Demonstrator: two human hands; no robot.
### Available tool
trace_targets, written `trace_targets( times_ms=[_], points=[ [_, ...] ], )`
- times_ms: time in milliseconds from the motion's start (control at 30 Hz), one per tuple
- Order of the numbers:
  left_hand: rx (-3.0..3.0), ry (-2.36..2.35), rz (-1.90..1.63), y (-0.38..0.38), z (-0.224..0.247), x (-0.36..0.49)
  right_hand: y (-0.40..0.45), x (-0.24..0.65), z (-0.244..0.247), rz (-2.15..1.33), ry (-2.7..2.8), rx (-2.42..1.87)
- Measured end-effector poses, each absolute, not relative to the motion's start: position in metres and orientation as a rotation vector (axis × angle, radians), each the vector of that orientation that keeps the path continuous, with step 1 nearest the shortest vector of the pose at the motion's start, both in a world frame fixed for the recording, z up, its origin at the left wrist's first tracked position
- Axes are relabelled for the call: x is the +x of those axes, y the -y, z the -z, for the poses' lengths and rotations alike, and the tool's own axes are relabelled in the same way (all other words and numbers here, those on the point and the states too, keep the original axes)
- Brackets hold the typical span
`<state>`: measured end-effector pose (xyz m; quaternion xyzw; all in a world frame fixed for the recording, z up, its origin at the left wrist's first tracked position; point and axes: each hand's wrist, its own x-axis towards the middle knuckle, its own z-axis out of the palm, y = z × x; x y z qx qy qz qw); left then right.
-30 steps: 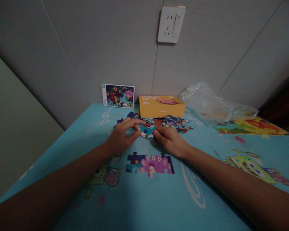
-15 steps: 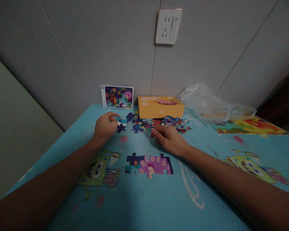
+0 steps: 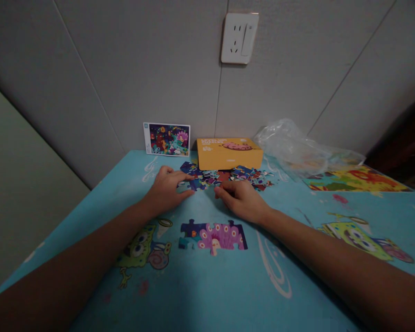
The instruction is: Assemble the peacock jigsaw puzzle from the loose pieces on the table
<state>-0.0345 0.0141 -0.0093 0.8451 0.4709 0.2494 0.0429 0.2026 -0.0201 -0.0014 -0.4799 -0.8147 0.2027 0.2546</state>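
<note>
a joined puzzle section (image 3: 213, 237) lies flat on the table (image 3: 207, 295), nearer than the loose pieces (image 3: 224, 176). left hand (image 3: 166, 189), fingers parted, seemingly empty, is at their left edge; right hand (image 3: 240, 199) is curled, contents hidden. a dragging wrist could split the section.

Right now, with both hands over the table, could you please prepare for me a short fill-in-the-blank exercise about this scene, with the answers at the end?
1. The hand nearer the picture card is the person's ____ one.
2. Of the loose pieces and the joined pieces, the ____ ones lie nearer the person.
3. The white socket is fixed to the ____.
4. In the picture, the plastic bag is to the ____ of the box.

Missing words: left; joined; wall; right.
</note>
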Motion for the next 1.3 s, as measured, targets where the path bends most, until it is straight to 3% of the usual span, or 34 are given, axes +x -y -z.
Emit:
trace_targets(
  times_ms=[1300],
  points=[
    [2.630,-1.560,-0.598,-0.0136,0.0088,-0.0276,0.0194,0.2012,0.0043,-0.515,2.232,-1.293]
  ],
)
